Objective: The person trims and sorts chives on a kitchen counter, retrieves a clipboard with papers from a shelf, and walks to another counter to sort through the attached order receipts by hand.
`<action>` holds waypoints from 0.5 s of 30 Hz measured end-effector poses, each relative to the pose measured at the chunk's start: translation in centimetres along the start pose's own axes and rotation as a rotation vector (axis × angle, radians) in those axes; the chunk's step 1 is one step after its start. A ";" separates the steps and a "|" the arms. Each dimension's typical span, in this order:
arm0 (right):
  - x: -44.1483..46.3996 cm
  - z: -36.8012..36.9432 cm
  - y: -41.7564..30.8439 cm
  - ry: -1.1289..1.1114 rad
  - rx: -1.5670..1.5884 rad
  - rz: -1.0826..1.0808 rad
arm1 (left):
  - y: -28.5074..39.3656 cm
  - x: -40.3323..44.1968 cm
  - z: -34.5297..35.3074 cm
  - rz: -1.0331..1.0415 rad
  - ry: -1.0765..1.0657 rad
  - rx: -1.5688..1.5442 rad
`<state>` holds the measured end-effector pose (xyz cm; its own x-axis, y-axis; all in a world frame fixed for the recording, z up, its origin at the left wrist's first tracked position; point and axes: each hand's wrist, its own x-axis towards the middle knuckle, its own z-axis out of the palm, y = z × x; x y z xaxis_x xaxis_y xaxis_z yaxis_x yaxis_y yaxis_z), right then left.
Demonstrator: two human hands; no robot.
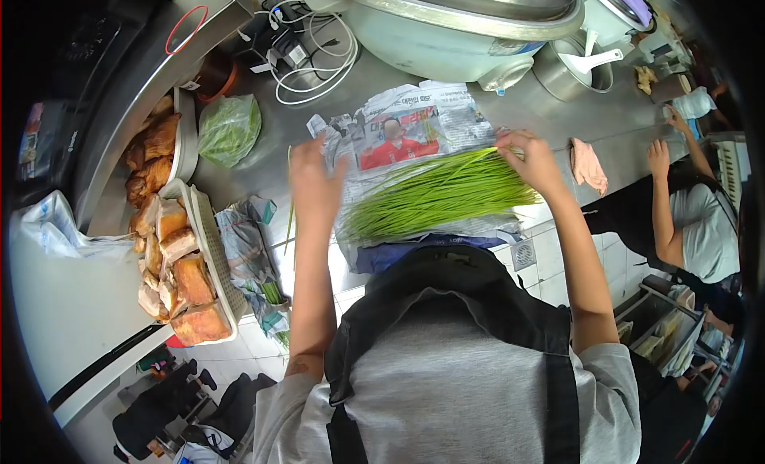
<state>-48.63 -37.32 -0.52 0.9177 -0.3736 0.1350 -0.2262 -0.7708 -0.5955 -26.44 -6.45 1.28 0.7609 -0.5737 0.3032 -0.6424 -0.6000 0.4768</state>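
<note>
A bundle of long green garlic chives (446, 189) lies across an open newspaper (462, 105) on the steel counter. My right hand (527, 159) is at the right end of the bundle, its fingers closed on the chive ends. Left of the newspaper, my left hand (315, 177) is raised and smeared by motion, so its fingers are unclear. A thin green blade (290, 201) hangs or lies beside that hand; whether it is held I cannot tell. Under the newspaper's near edge a dark blue wrapper (390, 255) shows.
Trays of browned meat pieces (191, 281) stand at the left, near a bag of greens (229, 129) and a newspaper-wrapped bundle (247, 241). Behind are cables (319, 65), a large lidded pot (446, 41) and a steel pot (550, 69). A pink cloth (588, 165) and a co-worker (693, 217) are right.
</note>
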 end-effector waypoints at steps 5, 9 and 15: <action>1.2 -4.0 -4.8 -0.120 0.324 0.226 | 9.4 0.6 4.9 0.255 -0.354 -0.463; 1.4 -6.0 -6.3 -0.137 0.540 0.290 | 11.5 0.8 7.2 0.200 -0.507 -0.634; 1.5 -6.3 -9.0 0.187 0.941 0.293 | 11.1 2.0 4.6 -0.223 -0.695 -1.128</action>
<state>-47.27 -34.17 9.99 0.7828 -0.6208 -0.0427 -0.0103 0.0556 -0.9984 -32.49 -16.84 3.36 0.4189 -0.8885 -0.1874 0.1697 -0.1261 0.9774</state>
